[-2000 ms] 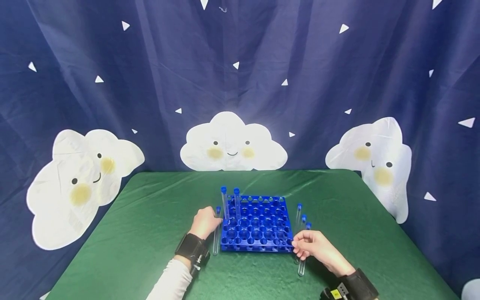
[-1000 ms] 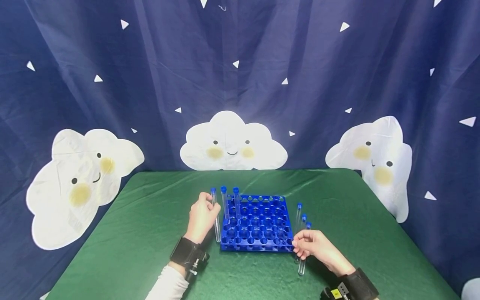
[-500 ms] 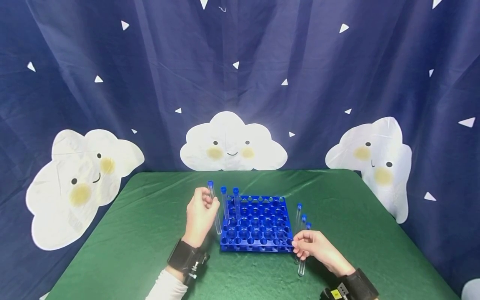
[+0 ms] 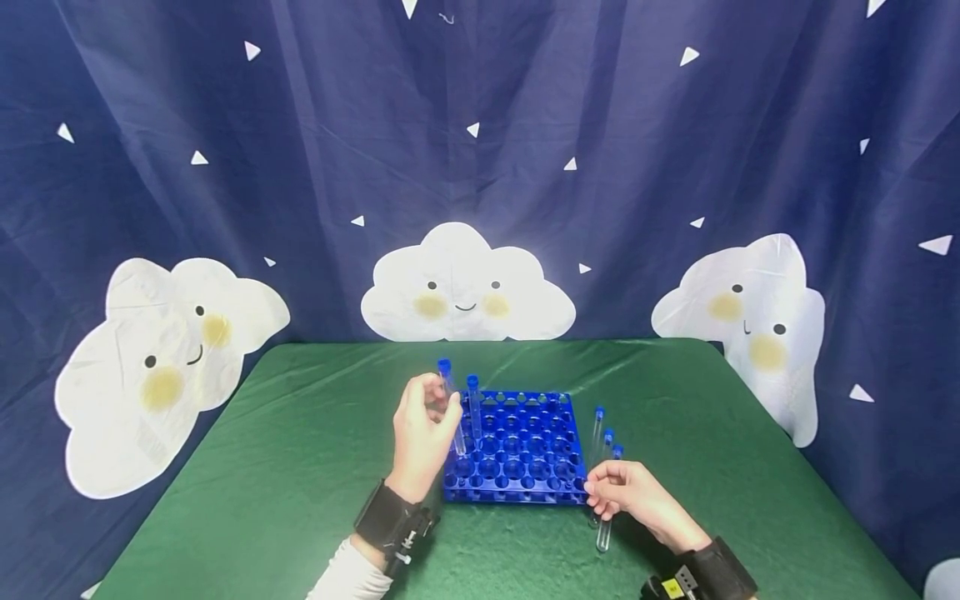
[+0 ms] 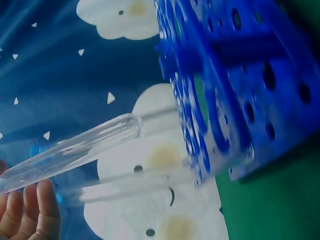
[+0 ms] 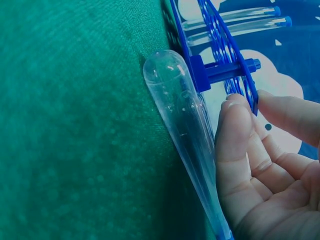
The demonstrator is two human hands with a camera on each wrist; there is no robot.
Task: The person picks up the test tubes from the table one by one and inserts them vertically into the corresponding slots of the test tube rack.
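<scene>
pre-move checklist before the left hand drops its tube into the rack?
1. Left hand grips tube: ok.
2. Tube upright, cap up: ok, slight tilt.
3. Tube bottom out of the rack: ok, hangs free in the left wrist view.
4. Bottom lined up with a free hole: cannot tell.
5. Right hand steadies rack corner: ok.
6. Racked tube apart from the held one: ok.

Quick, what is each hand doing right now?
Left hand: grips a test tube over the blue rack.
Right hand: fingers loosely curled at the rack's corner, holding nothing.
</scene>
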